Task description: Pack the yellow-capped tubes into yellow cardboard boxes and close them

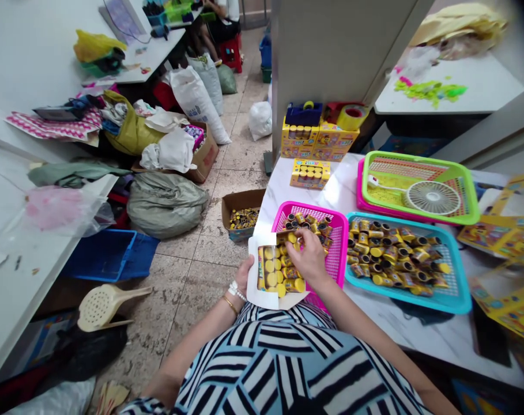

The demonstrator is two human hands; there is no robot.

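Well, R hand [307,256] was pinched nearly shut on a yellow-capped bottle [288,237] at the top edge of the white box [262,271]; L hand [244,275] cupped the box over the pink basket's [342,242] left edge. A tilt could spill bottles.

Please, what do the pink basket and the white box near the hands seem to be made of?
The pink basket looks like moulded plastic: its colour is bright and even, with a slight shine, and its wall is a regular grid of small holes. The white box looks like thin matte card, shown by its flat, folded flaps; its window may be clear film, but this is hard to confirm.
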